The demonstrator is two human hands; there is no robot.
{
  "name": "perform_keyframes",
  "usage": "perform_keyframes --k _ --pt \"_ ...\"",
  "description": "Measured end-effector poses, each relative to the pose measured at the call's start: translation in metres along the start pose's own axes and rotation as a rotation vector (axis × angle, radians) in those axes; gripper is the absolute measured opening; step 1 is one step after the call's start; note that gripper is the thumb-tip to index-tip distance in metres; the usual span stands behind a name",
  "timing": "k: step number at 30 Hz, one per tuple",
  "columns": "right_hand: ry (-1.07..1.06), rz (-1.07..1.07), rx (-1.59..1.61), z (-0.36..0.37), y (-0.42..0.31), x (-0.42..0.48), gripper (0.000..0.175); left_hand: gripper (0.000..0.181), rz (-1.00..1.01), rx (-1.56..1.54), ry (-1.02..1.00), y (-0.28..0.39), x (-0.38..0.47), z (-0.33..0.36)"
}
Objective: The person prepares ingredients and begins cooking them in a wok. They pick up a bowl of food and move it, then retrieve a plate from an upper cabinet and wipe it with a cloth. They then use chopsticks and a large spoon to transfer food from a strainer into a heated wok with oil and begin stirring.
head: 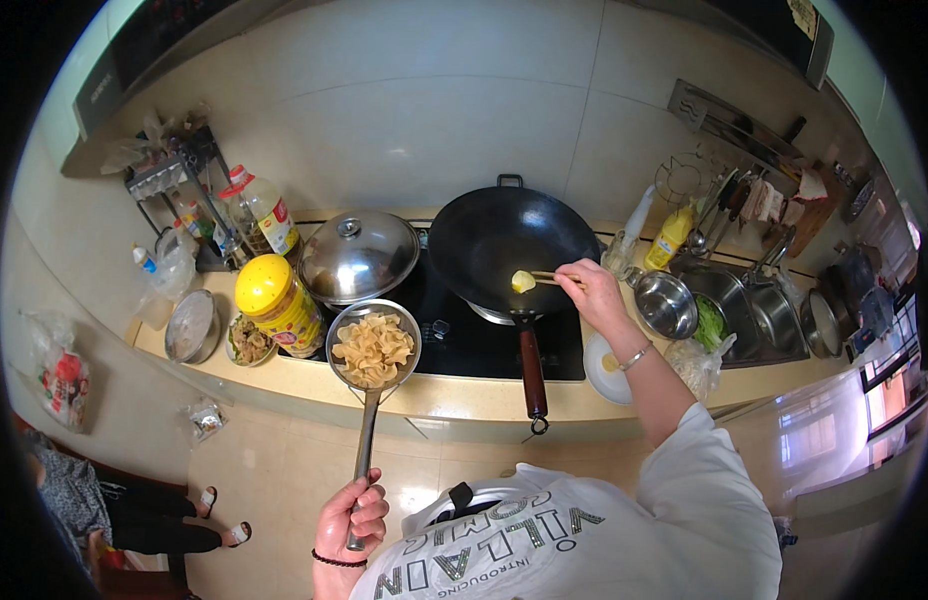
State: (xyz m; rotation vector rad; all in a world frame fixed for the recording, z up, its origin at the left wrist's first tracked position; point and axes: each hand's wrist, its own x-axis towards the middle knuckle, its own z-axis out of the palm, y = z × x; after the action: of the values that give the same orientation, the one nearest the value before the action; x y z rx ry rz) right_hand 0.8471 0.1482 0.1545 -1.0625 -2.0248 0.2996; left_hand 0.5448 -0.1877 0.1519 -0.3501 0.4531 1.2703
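My left hand (pixel 353 513) grips the metal handle of a round strainer ladle (pixel 371 427), whose basket is heaped with pale, wavy fried pieces (pixel 377 349). My right hand (pixel 595 296) holds a pair of chopsticks (pixel 550 277) over the black wok (pixel 501 232). Pinched at their tips is a small pale-yellow piece of food (pixel 522 281). The wok sits on the right side of the black cooktop (pixel 464 349), its brown wooden handle (pixel 533 367) pointing towards me. A white plate (pixel 605 382) with one pale piece on it lies under my right forearm, partly hidden.
A lidded steel pan (pixel 359 259) stands left of the wok. Beside it are a yellow-capped jar (pixel 272 300), oil bottles (pixel 272 217), a dish of food (pixel 250 341) and a steel bowl (pixel 192 330). Rightwards are a steel basin (pixel 665 304) and the sink (pixel 764 352). A person (pixel 118 502) sits lower left.
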Motion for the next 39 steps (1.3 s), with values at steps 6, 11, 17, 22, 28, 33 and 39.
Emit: perform_keyframes --k 6,11,17,22,28,33,39 --pt "0.017 0.035 0.049 -0.005 0.008 -0.018 0.012 0.023 0.012 -0.014 -0.047 0.000 -0.001 0.002" --pt "0.038 0.033 0.107 0.008 0.016 -0.024 0.012 0.021 0.021 0.019 -0.051 0.001 -0.005 0.013" --pt "0.049 -0.008 0.045 0.027 0.028 -0.022 0.011 0.022 0.015 0.044 -0.066 0.003 -0.002 0.019" --pt "0.343 0.024 0.059 0.024 0.032 -0.018 0.010 0.024 0.009 0.048 -0.070 0.001 -0.001 0.020" --pt "0.548 0.567 0.598 -0.008 0.059 -0.010 0.027 0.024 0.000 0.049 -0.092 0.001 0.001 0.020" --pt "0.640 0.775 0.817 -0.012 0.101 -0.029 0.029 0.024 0.006 0.048 -0.109 0.001 0.003 0.022" --pt "0.612 0.778 0.826 -0.006 0.104 -0.033 0.028 0.023 -0.020 0.073 -0.098 0.007 0.005 0.019"
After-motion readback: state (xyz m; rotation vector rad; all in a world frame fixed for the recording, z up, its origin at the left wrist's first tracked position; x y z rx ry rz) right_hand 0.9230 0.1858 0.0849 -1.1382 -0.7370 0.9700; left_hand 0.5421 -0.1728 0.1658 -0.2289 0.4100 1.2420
